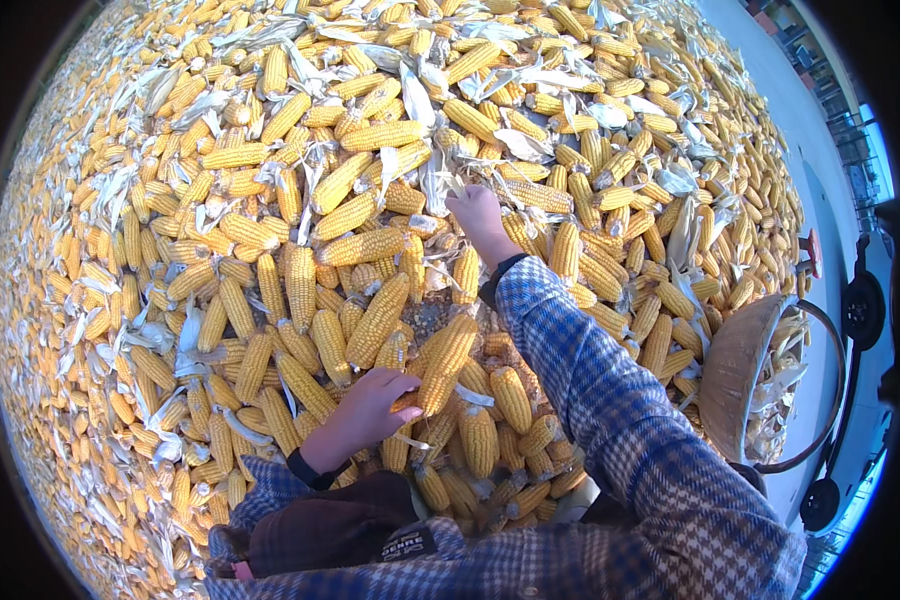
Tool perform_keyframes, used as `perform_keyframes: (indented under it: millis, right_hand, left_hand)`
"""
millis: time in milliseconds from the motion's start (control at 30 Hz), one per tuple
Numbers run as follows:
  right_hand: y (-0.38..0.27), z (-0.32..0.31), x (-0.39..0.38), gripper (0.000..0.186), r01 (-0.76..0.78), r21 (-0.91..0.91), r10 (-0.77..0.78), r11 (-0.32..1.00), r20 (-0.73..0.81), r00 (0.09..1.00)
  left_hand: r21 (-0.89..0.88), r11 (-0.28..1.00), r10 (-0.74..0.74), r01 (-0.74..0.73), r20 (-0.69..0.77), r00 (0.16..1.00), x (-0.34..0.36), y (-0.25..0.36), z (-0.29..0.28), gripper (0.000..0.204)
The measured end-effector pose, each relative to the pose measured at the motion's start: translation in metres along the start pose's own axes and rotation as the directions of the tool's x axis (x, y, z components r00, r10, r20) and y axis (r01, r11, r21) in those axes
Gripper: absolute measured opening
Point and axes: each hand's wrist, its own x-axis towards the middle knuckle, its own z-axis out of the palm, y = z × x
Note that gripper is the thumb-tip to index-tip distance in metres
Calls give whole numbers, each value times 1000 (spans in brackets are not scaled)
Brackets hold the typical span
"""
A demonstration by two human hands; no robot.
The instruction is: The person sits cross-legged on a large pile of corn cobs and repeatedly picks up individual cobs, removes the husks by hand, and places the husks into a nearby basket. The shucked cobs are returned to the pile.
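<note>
The left hand (pixel 370 405) rests on one husked yellow corn cob (pixel 444 362), fingers curled over its lower end; the cob's long axis runs from the hand up and to the right. The right hand (pixel 477 213), stretched far ahead, seems closed on a pale dry husk (pixel 440 185), though the grip is partly hidden. Cobs beyond counting surround both hands. One woven basket (pixel 735 375) stands well right of them.

Both arms wear a blue-and-white plaid flannel shirt, the check bold along the right sleeve (pixel 610 400) and the left sleeve (pixel 270 485). A dark knit cuff (pixel 492 280) edges each wrist. The left hand (pixel 370 408) and right hand (pixel 478 215) are bare, ungloved.
</note>
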Motion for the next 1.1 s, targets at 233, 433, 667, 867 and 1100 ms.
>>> perform_keyframes:
  millis: [233, 433, 667, 867, 1100]
  right_hand:
    - [32, 56, 57, 41, 13, -635, 85, 773, 124, 989]
    - [11, 34, 67, 67, -30, -662, 179, 748, 158, 971]
    - [12, 40, 67, 63, 43, -723, 132, 689, 184, 974]
    - [21, 39, 68, 63, -19, -665, 127, 746, 114, 985]
    - [24, -7, -55, 61, -582, 531, 215, 616, 597, 773]
  left_hand:
    - [-167, 979, -134, 113, -116, 984, -9, 2, -17, 38]
    - [-176, 978, -141, 116, -135, 981, -12, 4, -22, 38]
    - [-190, 967, -205, 169, -194, 959, -20, 2, -31, 37]
    - [-218, 958, -234, 188, -209, 950, -32, 4, -34, 38]
    - [-628, 708, -502, 324, -126, 856, -30, -9, -35, 41]
